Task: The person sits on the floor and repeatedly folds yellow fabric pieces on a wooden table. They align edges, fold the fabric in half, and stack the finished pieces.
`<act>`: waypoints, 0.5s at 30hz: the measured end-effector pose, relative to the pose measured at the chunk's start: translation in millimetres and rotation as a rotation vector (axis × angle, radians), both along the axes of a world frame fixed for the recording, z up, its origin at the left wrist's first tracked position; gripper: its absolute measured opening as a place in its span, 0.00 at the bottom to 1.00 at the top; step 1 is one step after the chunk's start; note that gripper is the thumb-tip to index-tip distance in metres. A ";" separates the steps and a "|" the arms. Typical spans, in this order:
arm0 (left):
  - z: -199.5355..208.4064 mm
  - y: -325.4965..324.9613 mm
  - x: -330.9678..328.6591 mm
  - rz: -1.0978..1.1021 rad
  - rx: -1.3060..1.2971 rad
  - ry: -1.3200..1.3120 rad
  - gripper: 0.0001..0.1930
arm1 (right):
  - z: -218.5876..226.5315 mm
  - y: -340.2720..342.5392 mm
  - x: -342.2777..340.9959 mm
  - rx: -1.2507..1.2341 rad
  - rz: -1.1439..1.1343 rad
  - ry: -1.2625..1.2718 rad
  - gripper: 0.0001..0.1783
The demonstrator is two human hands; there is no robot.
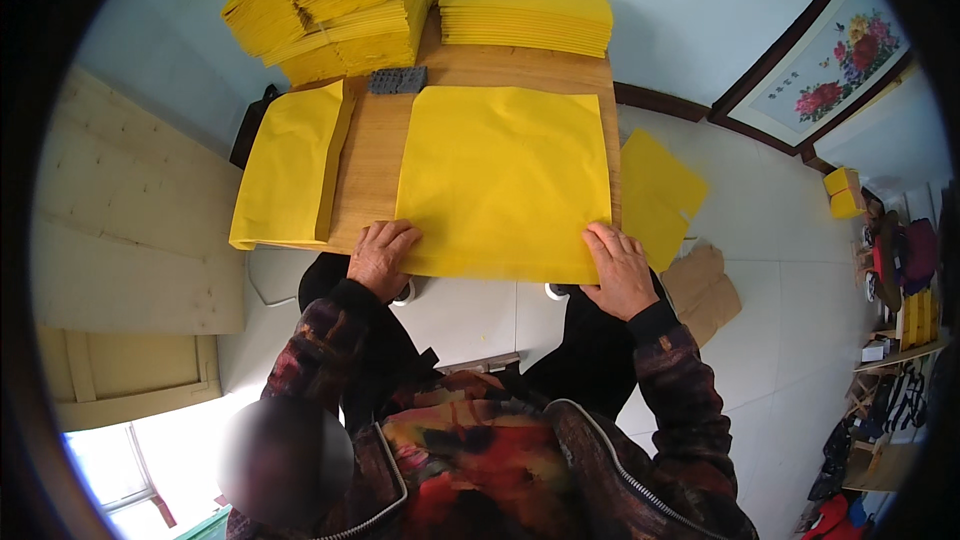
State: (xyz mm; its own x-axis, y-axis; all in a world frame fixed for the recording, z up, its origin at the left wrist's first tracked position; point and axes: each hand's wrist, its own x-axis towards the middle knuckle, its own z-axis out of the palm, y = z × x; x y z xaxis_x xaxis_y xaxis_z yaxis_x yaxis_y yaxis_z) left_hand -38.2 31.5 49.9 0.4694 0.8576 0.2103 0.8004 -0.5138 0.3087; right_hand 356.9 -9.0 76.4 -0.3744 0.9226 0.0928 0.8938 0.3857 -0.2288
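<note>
A large yellow sheet [505, 180], perhaps paper, lies flat on the wooden table [375, 155], its near edge jutting past the table's front. My left hand [380, 255] grips its near left corner, fingers curled over the edge. At the near right corner my right hand [618, 268] holds the sheet the same way; both thumbs are mostly hidden. Left of the sheet rests a folded yellow stack [290, 165] with a raised right side. A dark grey studded block [398, 80] sits just beyond the sheet's far left corner.
Bundled yellow stacks [345, 25] rise at the table's back left, and a neat yellow pile [525, 15] lies at the back right. On the floor to the right are another yellow sheet [660, 195] and brown paper [705, 290]. A framed flower picture [820, 60] leans by the wall.
</note>
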 end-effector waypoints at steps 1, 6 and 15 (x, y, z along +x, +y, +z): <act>-0.1 0.6 -0.8 -0.017 0.018 -0.009 0.30 | 2.0 1.4 2.0 -0.035 0.012 0.003 0.39; 0.6 -1.7 -8.6 -0.090 0.000 -0.002 0.32 | 14.9 8.0 13.3 -0.115 0.105 -0.024 0.44; 28.4 15.0 -34.6 -0.109 -0.137 0.279 0.46 | 26.4 23.9 38.5 -0.262 0.122 -0.203 0.58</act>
State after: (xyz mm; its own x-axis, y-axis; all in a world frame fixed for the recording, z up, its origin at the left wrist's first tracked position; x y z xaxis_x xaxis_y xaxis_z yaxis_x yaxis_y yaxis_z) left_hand -72.8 46.5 78.3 0.5833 0.8105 -0.0530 0.8064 -0.5700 0.1575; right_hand 395.4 14.9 102.8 -0.4698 0.8527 -0.2286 0.8822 0.4440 -0.1567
